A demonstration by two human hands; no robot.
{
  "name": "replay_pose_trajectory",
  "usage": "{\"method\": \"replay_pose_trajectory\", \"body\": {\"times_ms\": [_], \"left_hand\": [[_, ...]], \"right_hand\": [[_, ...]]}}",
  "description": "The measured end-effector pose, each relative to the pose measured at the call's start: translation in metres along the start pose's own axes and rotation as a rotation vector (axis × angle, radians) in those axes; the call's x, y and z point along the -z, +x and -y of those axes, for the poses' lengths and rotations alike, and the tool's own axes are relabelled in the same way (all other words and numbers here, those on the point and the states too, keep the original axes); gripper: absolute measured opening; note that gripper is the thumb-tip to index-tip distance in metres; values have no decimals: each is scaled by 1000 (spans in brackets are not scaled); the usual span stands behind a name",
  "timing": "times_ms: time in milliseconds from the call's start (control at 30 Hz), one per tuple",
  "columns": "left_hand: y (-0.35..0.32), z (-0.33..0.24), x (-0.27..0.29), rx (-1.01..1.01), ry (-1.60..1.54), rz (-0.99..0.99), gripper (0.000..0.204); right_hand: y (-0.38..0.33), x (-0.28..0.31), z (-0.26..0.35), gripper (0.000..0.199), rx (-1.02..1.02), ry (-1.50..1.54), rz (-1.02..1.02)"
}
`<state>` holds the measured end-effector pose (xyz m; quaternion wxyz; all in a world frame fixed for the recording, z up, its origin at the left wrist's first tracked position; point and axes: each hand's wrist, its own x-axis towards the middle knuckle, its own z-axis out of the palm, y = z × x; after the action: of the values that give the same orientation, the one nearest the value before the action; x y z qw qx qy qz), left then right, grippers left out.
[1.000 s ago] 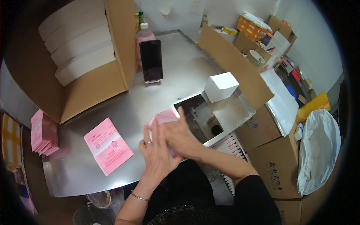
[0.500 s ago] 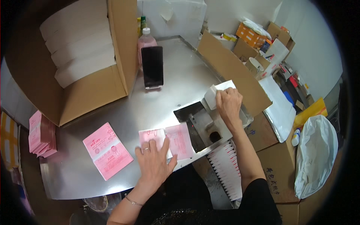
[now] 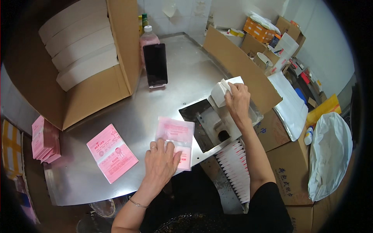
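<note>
On the steel table, my left hand (image 3: 161, 165) rests with curled fingers on a pink and clear plastic pouch (image 3: 176, 128), thumb pressed on its lower part. Something white shows through the pouch near the thumb. My right hand (image 3: 237, 101) pinches a folded white tissue at a stack of white tissues (image 3: 220, 94), beside a rectangular opening in the tabletop (image 3: 204, 124). How many layers the fingers hold is hidden. Left of my left hand lies a flat stack of pink printed pouches (image 3: 112, 153).
A large open carton (image 3: 97, 95) with white tissue bundles stands at the left. Behind are a phone on a stand (image 3: 155, 64) and a pink bottle (image 3: 149, 38). More pink pouches (image 3: 44, 139) sit at the left edge. A cardboard flap (image 3: 241, 62) borders the right; a white row of packs (image 3: 234, 169) lies below.
The pouch under my left hand has turned from lying sideways to pointing away from me. My right hand stays at the tissue stack, and a tissue edge now stands up at its fingers.
</note>
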<state>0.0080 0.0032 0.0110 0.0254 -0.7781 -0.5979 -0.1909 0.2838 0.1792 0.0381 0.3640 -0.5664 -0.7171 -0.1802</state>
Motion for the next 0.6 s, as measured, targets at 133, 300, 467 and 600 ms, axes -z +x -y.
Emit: {"method": "replay_pose_trajectory", "body": {"times_ms": [133,300,467,600], "left_hand": [[-5,-4,-3,-137,-196,4,37],[-15,11,-2,-62,-295,6,47],[-19,20,14,-2,-247,-23,63],[-14,11,0,-35,-202,-113,77]], "right_hand": [[-14,0,20,35,211,31,-83],[-67,35,99,37,402,401,76],[-132,84,147,39,772,563,382],[-121,35,149,27,423,323,387]]}}
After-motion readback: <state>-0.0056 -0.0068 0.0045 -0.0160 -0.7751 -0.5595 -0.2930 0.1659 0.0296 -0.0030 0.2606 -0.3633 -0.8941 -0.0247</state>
